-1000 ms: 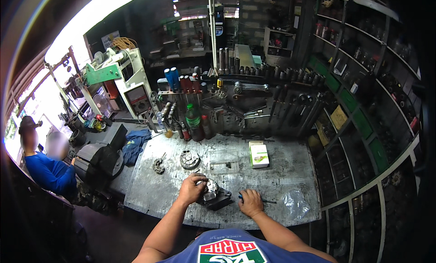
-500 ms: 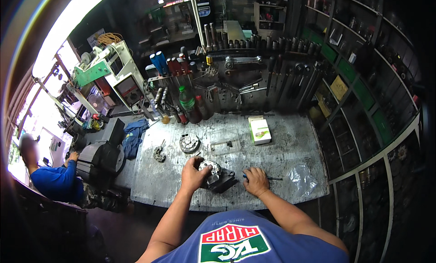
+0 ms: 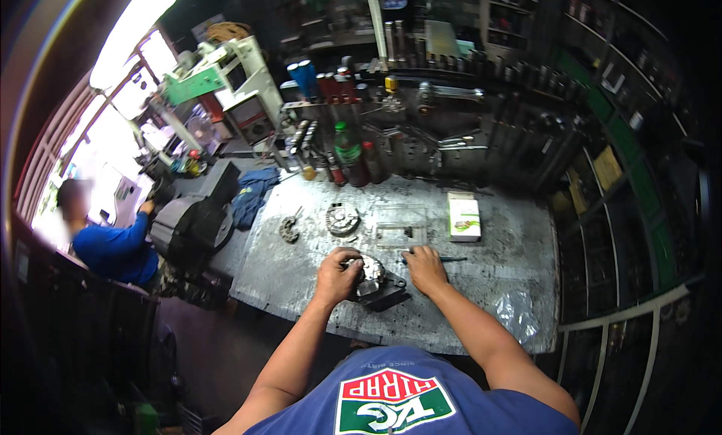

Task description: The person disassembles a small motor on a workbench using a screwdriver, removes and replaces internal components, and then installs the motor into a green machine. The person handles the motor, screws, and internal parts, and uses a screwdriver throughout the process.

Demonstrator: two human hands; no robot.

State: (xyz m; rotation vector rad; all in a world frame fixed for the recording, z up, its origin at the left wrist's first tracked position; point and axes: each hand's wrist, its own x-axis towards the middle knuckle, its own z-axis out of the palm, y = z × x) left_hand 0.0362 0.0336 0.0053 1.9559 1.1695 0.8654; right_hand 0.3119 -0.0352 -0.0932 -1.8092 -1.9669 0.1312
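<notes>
My left hand [image 3: 338, 275] is closed around the left side of a round metal alternator housing [image 3: 372, 269], thumb across its top. A dark bracket-like part [image 3: 390, 291] projects from the housing toward the right. My right hand [image 3: 426, 271] is curled palm down on the bench, just right of the housing. A thin screwdriver [image 3: 453, 259] sticks out on the right of that hand; its grip is mostly hidden under the fingers. Beyond the hands lie a round metal end piece [image 3: 342, 220], a small curved part [image 3: 289, 229] and a clear plastic case [image 3: 401, 237] with small dark pieces inside.
A white and green box [image 3: 464, 218] stands at the bench's back right. A crumpled clear bag [image 3: 517, 315] lies near the right edge. Bottles [image 3: 350, 153] and hanging tools line the back. On the left, a person in blue [image 3: 113, 248] works beside a dark machine [image 3: 193, 218].
The whole view has shifted, moving the bench rightward in the picture. My right hand has gone farther from me, closer to the clear case, with the screwdriver. My left hand remains on the housing.
</notes>
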